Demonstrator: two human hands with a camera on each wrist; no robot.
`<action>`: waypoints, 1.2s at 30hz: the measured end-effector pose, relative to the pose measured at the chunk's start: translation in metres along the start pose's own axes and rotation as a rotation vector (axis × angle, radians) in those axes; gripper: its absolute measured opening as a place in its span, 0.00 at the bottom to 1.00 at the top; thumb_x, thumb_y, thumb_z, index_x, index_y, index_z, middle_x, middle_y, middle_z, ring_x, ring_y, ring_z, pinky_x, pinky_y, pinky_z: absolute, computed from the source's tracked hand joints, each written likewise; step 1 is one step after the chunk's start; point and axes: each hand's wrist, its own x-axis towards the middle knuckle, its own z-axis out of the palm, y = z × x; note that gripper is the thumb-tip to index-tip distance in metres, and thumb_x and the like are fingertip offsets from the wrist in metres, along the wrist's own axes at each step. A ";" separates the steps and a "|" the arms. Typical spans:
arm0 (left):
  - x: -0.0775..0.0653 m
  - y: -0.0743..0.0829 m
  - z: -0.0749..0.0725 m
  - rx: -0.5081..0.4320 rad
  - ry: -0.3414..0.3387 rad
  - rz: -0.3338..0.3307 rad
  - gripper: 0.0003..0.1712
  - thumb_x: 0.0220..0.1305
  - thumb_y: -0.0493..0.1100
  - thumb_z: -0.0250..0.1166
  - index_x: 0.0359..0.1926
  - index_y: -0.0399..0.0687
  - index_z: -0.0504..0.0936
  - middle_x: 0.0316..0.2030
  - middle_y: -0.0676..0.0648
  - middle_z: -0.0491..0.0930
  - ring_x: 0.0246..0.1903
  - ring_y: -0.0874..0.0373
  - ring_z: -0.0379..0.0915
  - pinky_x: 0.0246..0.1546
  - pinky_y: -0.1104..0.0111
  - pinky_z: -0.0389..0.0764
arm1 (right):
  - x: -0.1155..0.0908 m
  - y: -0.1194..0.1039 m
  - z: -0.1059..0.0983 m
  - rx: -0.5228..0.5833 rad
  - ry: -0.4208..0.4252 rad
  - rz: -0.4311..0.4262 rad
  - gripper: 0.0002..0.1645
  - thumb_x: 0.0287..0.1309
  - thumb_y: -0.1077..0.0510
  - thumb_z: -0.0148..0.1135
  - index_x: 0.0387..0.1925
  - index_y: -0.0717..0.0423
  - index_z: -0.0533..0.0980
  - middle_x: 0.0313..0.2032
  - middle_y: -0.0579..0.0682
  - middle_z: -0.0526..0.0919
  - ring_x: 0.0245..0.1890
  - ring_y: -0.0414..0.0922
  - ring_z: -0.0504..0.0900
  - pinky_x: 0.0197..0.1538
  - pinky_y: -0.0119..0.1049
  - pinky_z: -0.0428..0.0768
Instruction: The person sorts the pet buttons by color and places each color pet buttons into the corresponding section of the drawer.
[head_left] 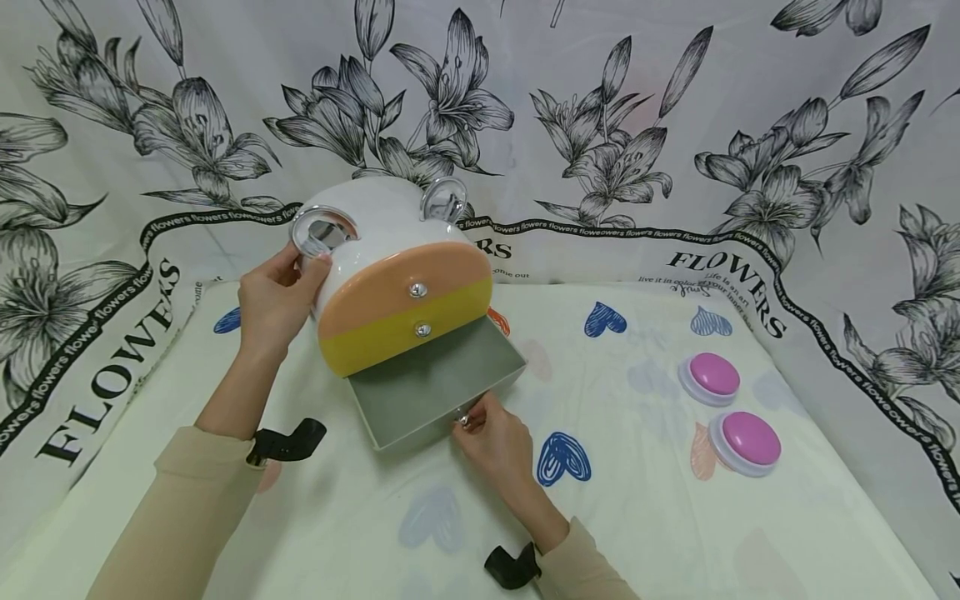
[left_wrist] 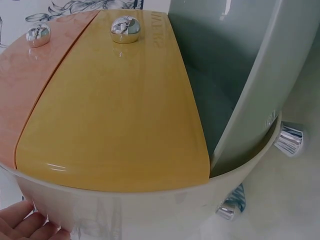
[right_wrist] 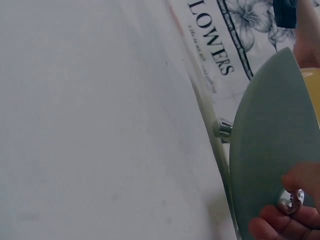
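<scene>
A white, rounded drawer chest [head_left: 375, 200] with shiny round ears stands on the cloth, its orange drawer [head_left: 375, 287] above a yellow drawer [head_left: 375, 337], both closed. Below them a grey-green drawer [head_left: 427, 371] is pulled out; its inside looks bare. My left hand [head_left: 273, 296] grips the chest's left side just under the ear; in the left wrist view its fingertips [left_wrist: 37, 225] lie against the white wall. With thumb and fingers, my right hand [head_left: 495, 437] pinches the silver knob [right_wrist: 291, 201] on the front of the grey-green drawer.
Two pink push buttons with white bases, an upper button [head_left: 712, 375] and a lower button [head_left: 750, 440], sit at the right of the heart-print cloth [head_left: 637, 517]. A flower-print curtain [head_left: 570, 108] rises behind the chest. Short silver feet [left_wrist: 290, 140] show under the chest.
</scene>
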 end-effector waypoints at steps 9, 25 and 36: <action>0.000 0.001 0.000 0.001 0.000 -0.006 0.36 0.57 0.63 0.59 0.65 0.60 0.65 0.61 0.50 0.70 0.53 0.60 0.68 0.50 0.69 0.75 | -0.004 0.003 -0.003 0.008 -0.006 0.010 0.12 0.41 0.55 0.69 0.23 0.49 0.71 0.19 0.41 0.80 0.18 0.35 0.75 0.19 0.23 0.66; 0.001 -0.001 0.001 0.014 -0.003 -0.009 0.37 0.56 0.64 0.58 0.65 0.60 0.64 0.61 0.50 0.69 0.53 0.59 0.68 0.51 0.69 0.75 | -0.014 0.010 -0.006 0.026 -0.007 -0.001 0.14 0.40 0.56 0.70 0.23 0.50 0.70 0.18 0.41 0.79 0.17 0.34 0.75 0.19 0.22 0.67; 0.001 -0.001 -0.001 0.017 -0.003 0.006 0.37 0.56 0.64 0.58 0.65 0.59 0.65 0.60 0.49 0.70 0.52 0.59 0.69 0.49 0.70 0.76 | -0.019 0.010 -0.006 0.029 0.004 -0.012 0.14 0.40 0.56 0.71 0.23 0.49 0.70 0.18 0.39 0.79 0.17 0.32 0.74 0.19 0.22 0.67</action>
